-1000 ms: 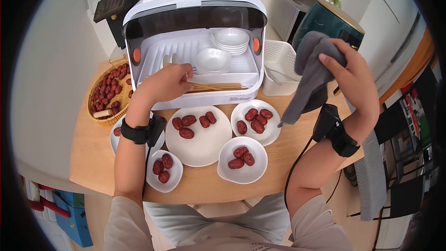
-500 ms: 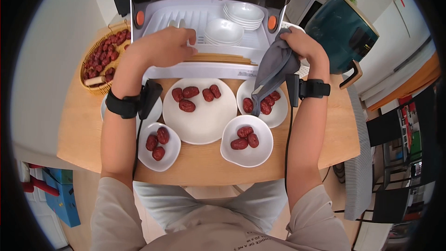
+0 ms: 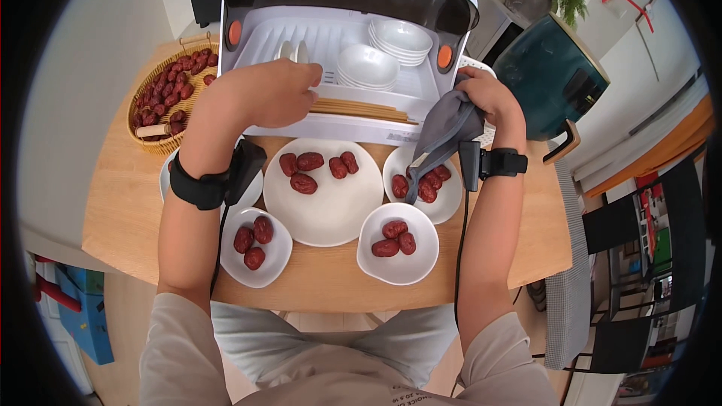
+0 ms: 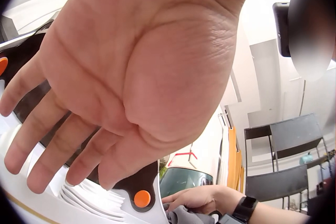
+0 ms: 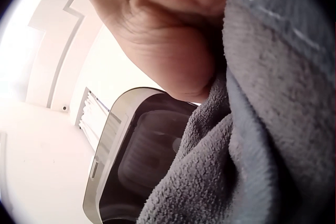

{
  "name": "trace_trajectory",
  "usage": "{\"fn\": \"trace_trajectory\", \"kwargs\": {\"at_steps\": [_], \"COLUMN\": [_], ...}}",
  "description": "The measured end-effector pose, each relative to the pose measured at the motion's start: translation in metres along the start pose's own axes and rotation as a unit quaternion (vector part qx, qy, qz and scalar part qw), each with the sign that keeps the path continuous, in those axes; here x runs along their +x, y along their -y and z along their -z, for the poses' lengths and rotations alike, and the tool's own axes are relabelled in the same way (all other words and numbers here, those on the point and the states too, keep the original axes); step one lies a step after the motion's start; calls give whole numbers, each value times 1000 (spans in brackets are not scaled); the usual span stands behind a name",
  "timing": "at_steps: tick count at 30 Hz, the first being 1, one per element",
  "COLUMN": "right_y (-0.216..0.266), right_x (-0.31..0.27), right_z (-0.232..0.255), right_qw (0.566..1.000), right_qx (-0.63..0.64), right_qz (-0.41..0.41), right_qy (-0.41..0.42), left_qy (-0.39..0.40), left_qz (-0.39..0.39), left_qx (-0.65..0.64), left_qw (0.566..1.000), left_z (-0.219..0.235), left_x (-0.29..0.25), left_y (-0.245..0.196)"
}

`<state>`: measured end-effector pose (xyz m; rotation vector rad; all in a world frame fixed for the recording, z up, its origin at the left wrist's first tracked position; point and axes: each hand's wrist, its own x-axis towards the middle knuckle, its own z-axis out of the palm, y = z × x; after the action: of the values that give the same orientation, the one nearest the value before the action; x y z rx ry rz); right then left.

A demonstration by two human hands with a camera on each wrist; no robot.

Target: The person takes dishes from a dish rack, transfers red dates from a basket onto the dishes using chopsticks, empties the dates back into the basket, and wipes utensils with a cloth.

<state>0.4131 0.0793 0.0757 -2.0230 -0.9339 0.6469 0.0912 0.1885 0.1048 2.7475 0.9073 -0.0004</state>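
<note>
My left hand (image 3: 274, 94) hovers over the front of a white dish cabinet (image 3: 301, 130), by the left end of some wooden chopsticks (image 3: 365, 109). In the left wrist view its fingers (image 4: 52, 153) spread loosely and hold nothing. At the cabinet's right front corner, my right hand (image 3: 489, 94) grips a grey cloth (image 3: 447, 128), which hangs down and overlaps a white plate (image 3: 449, 209) of red dates. The cloth's fuzzy folds fill much of the right wrist view. Inside the cabinet stand stacked white bowls (image 3: 367, 66) and upright white dishes (image 3: 293, 51).
On the table (image 3: 128, 218), a large plate (image 3: 323, 214) and small bowls (image 3: 398, 267) hold red dates. A wicker basket (image 3: 143, 143) of dates stands left of the cabinet. Right of it are a white perforated basket (image 3: 481, 69) and a green air fryer (image 3: 545, 79).
My right hand has brought the cloth left and down, from out by the air fryer to the cabinet's right corner. The left hand stays near the chopsticks. The head view has shifted.
</note>
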Motion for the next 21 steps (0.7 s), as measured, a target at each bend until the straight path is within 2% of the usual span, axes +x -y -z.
{"fn": "trace_trajectory", "kwargs": {"at_steps": [2,4,8,10,12,14,16,17,18,19,20,21], "right_y": [-10,-24,-9,1,31,56,77,85,91,97,101,107], "right_x": [9,24,-3,-26,-73,-116,-155,-169,-181,-192,-199,-207], "right_z": [4,13,36,54,65,67,59,54,48,41,34,26], "right_qw": [1000,998,990,971,949,933,908,906,905,899,902,906], "right_qx": [-6,-32,-81,-116,-136,-116,-86,-85,-35,15,54,89], "right_qz": [9,57,106,177,234,264,329,334,371,406,409,407], "right_qy": [23,11,-37,-111,-164,-218,-244,-247,-206,-163,-123,-75], "left_qy": [-18,-43,-42,-43,-100,-92,-246,-282,-286,-354,-421,-431], "left_qz": [-23,-54,-35,-31,-109,-115,-213,-205,-206,-219,-232,-235], "left_qx": [-1,-4,-26,-27,-50,-53,-71,-49,-45,-41,-36,-50], "left_qw": [1000,998,998,998,988,988,943,936,935,908,876,870], "left_z": [-6,-4,10,12,9,18,18,19,21,24,28,30], "left_x": [-2,-5,-18,-22,-23,-30,-35,-37,-36,-36,-36,-36], "left_y": [3,1,-13,-15,-14,-27,-36,-41,-47,-53,-58,-61]}}
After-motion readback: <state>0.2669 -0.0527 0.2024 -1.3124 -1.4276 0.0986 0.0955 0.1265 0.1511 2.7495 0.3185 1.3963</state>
